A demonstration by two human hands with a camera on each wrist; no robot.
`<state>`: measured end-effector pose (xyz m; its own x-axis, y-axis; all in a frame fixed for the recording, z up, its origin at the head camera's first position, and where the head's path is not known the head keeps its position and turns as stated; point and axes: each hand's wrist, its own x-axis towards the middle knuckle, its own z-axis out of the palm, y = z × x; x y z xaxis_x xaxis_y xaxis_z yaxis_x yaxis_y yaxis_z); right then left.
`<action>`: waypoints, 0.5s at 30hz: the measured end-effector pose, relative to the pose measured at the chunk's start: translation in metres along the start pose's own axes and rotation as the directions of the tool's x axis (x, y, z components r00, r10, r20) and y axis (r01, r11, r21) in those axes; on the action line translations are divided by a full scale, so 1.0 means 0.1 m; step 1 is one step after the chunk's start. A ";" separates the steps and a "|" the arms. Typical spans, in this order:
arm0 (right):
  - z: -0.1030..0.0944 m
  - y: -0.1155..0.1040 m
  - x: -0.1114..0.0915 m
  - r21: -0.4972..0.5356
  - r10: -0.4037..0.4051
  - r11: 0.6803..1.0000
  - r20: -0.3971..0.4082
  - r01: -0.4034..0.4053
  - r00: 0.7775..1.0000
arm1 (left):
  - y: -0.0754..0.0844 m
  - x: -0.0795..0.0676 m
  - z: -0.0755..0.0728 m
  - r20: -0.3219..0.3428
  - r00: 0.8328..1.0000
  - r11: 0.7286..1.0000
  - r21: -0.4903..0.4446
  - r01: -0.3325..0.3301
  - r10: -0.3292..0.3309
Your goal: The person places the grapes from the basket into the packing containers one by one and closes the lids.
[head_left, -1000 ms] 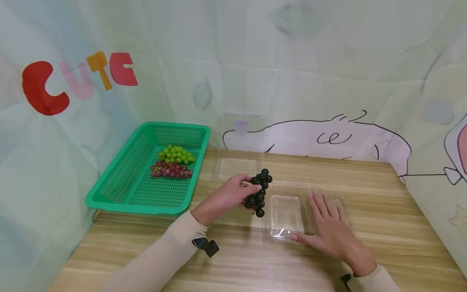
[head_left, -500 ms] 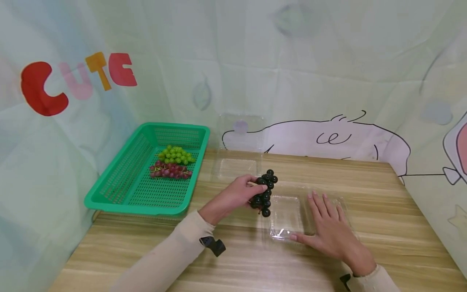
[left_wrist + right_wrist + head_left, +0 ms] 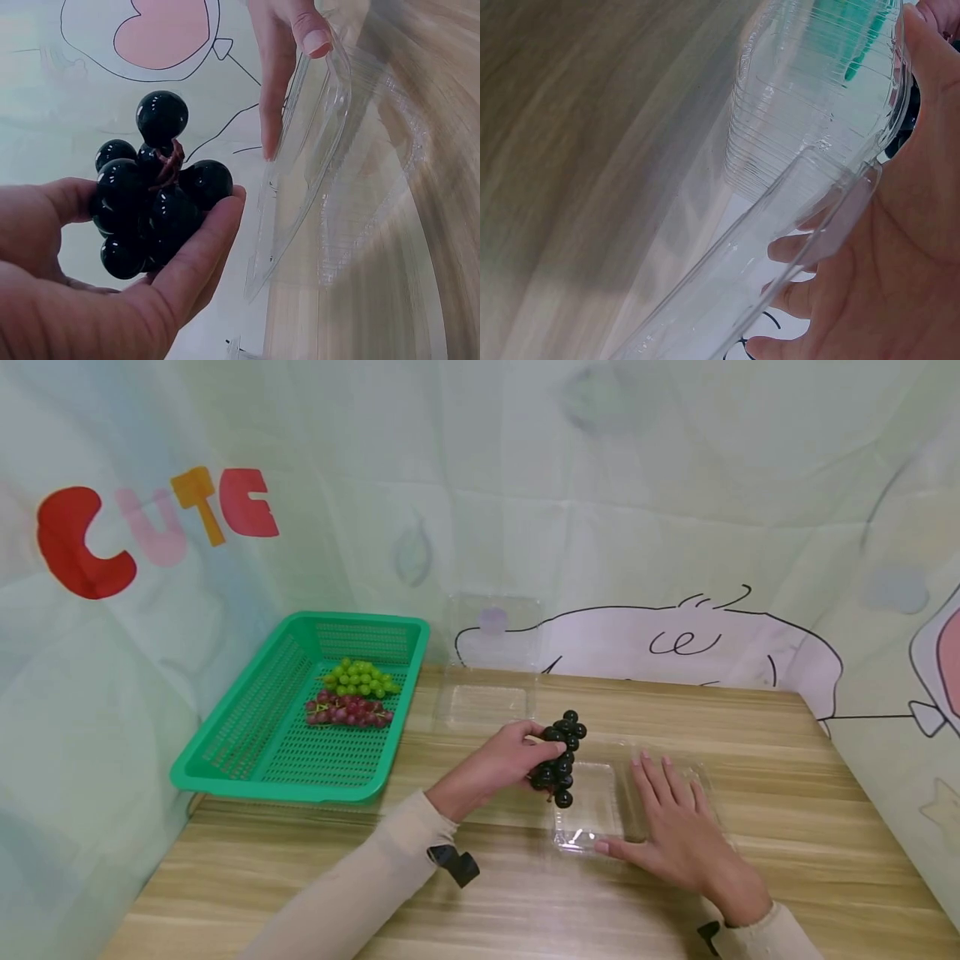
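My left hand point(image 3: 506, 764) grips a bunch of black grapes point(image 3: 561, 764) from its left side. The bunch hangs over the left part of a clear plastic clamshell box point(image 3: 588, 797) that lies unfolded on the table. In the left wrist view, thumb and fingers curl round the black grapes point(image 3: 161, 202), with a reddish stem showing on top. My right hand point(image 3: 678, 831) rests with straight, spread fingers on the right part of the box. Its palm lies along the clear plastic lid point(image 3: 802, 240) in the right wrist view.
A green plastic basket point(image 3: 281, 789) stands at the left, holding a bunch of green grapes point(image 3: 360, 678) and a bunch of red grapes point(image 3: 348, 710). A second clear box point(image 3: 489, 703) stands behind my left hand, its lid raised against the printed curtain point(image 3: 637, 527).
My left hand has moved rightward with the black grapes, from beside the clear box to over its left part. The right hand has stayed in place.
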<state>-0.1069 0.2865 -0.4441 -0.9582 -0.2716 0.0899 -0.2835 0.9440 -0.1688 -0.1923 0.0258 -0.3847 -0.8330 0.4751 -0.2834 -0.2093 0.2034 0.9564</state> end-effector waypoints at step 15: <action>0.00 0.00 0.00 -0.012 0.009 1.000 0.008 -0.009 1.000 | -0.04 0.11 0.14 -0.010 0.999 0.999 -0.029 0.033 -0.033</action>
<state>-0.1066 0.2861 -0.4441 -0.9610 -0.2646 0.0804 -0.2744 0.9486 -0.1578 -0.1937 0.0424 -0.3922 -0.8306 0.4598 -0.3141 -0.2511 0.1942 0.9483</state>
